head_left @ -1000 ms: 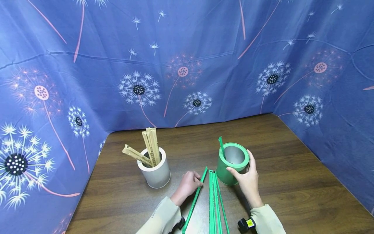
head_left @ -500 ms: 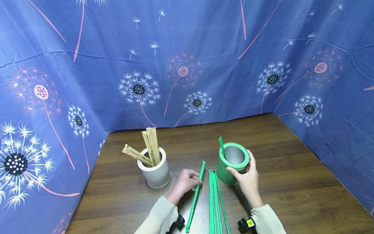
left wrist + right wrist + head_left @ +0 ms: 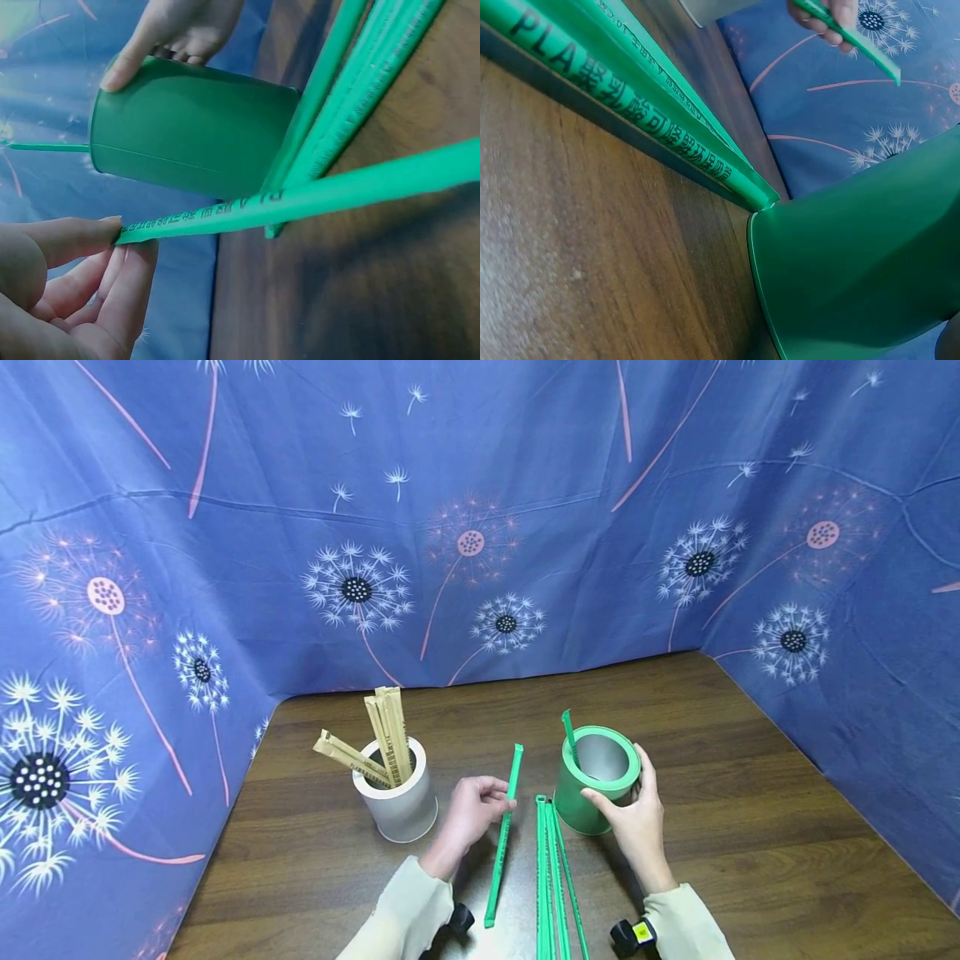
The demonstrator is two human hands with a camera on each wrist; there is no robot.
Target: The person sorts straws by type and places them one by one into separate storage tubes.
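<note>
A green-wrapped straw (image 3: pixel 502 853) is pinched between the thumb and fingertips of my left hand (image 3: pixel 472 814), raised at a slant over the table; its print shows in the left wrist view. My right hand (image 3: pixel 641 831) grips the side of a green can (image 3: pixel 581 810), thumb in front and fingers behind, partly hidden. One green-wrapped straw (image 3: pixel 568 733) leans inside that can, poking above the rim. Between the hands, several more green-wrapped straws (image 3: pixel 551 877) lie on the table, fanned slightly, their far ends close to the can's base.
To the left stands a white can (image 3: pixel 405 817) with several tan-wrapped straws (image 3: pixel 390 739) leaning in it. The brown wooden table (image 3: pixel 757 810) runs back to a blue dandelion-print cloth (image 3: pixel 570 593) that also hangs along both sides.
My left hand has lifted the pinched straw off the table and moved it slightly left and away from me, bringing it more upright in view. The right hand and green can have stayed put.
</note>
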